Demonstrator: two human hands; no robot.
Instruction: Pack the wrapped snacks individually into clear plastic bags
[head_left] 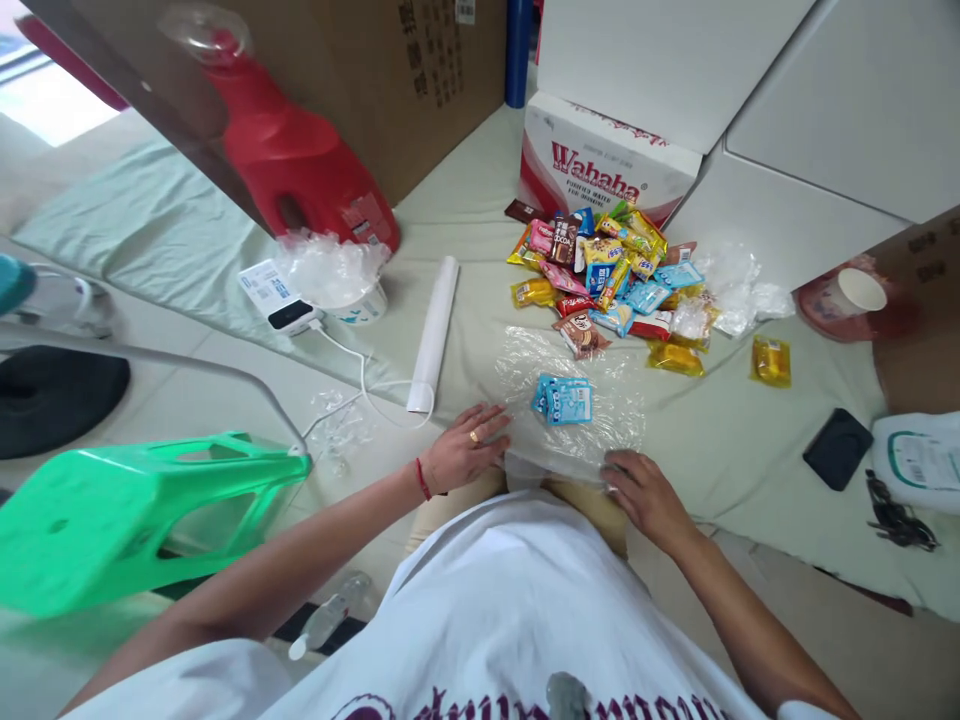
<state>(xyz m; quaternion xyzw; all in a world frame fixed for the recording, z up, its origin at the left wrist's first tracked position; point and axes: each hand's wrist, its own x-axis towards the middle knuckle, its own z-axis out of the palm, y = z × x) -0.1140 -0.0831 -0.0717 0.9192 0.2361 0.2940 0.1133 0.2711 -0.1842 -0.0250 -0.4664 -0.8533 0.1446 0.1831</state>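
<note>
A sheet of clear plastic film (619,415) lies spread on the pale green cloth at the bed's near edge. Several small blue packets (570,400) rest in a little stack on it. My left hand (472,447), with a ring and a red bracelet, is closed on the film's near left corner. At the near right corner, my right hand (646,492) pinches the film, its thumb partly hidden. The near edge of the sheet stretches between both hands over my lap. Beyond it is a heap of wrapped snacks (607,265).
A white film roll (435,335) lies left, near a white power bank (294,316) with its cable, a tub (360,300) and a red jug (300,150). A Wahaha box (600,160) stands behind the snacks. A black wallet-like item (838,448) lies right; a green stool (150,510) stands left.
</note>
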